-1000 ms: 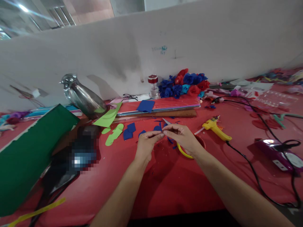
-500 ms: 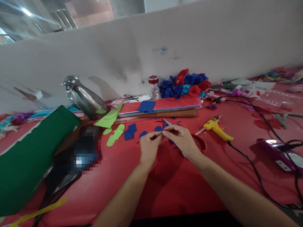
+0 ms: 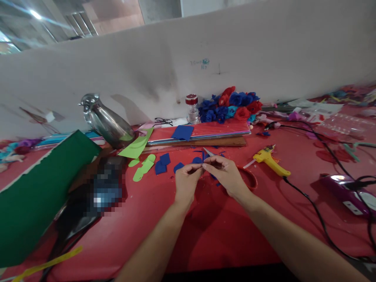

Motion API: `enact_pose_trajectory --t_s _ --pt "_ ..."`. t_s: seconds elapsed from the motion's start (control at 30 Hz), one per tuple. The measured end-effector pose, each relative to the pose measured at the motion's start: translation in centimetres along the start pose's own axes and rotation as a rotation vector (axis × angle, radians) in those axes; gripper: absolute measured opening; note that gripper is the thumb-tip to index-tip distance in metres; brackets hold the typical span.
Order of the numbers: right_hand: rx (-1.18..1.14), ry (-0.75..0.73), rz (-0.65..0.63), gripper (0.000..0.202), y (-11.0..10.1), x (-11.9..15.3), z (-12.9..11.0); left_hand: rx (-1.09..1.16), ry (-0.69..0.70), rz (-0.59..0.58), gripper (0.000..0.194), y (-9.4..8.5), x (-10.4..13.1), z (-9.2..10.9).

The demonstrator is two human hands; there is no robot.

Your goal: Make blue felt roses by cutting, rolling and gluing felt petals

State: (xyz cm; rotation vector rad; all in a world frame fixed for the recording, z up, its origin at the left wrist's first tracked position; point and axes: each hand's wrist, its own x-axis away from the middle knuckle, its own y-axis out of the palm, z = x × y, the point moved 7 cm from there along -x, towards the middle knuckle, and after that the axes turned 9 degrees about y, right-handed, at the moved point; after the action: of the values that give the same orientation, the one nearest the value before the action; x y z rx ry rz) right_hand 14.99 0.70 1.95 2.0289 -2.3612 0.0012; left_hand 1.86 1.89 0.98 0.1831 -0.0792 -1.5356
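Hands (image 3: 185,180) (image 3: 225,174) pinch tiny piece (image 3: 202,164); scissors (image 3: 208,152) point forward-left.

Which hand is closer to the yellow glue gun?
The right hand. It is to the left of the yellow glue gun; the left hand is farther left, past the right hand.

A small, dark piece (image 3: 202,163) lies pinched between fingertips (image 3: 205,165), mostly hidden. Flat blue cutouts (image 3: 161,167) partly overlap on the red tabletop (image 3: 141,219).

Red-covered table (image 3: 223,231) with yellow glue gun (image 3: 270,161), blue and green cutouts (image 3: 144,167).
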Motion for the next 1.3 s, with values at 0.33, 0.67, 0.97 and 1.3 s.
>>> enact_pose_trajectory --t_s 0.33,0.67,0.97,1.3 --pt "-0.063 -0.037 0.343 0.018 -5.8 -1.6 -1.2 0.097 0.095 0.315 0.016 -4.0 -2.2 0.5" --pt "0.973 -0.125 0.117 0.017 -3.1 -1.7 -0.5 0.155 0.079 0.331 0.018 -5.1 -3.5 -0.4" --pt "1.412 0.029 0.229 0.023 -4.0 -1.8 -0.1 0.077 0.095 0.246 0.017 -4.4 -3.6 -0.2" --pt "1.481 0.111 0.214 0.026 -4.6 -2.5 0.1 0.187 0.018 0.194 0.02 -4.1 -3.8 -0.5"
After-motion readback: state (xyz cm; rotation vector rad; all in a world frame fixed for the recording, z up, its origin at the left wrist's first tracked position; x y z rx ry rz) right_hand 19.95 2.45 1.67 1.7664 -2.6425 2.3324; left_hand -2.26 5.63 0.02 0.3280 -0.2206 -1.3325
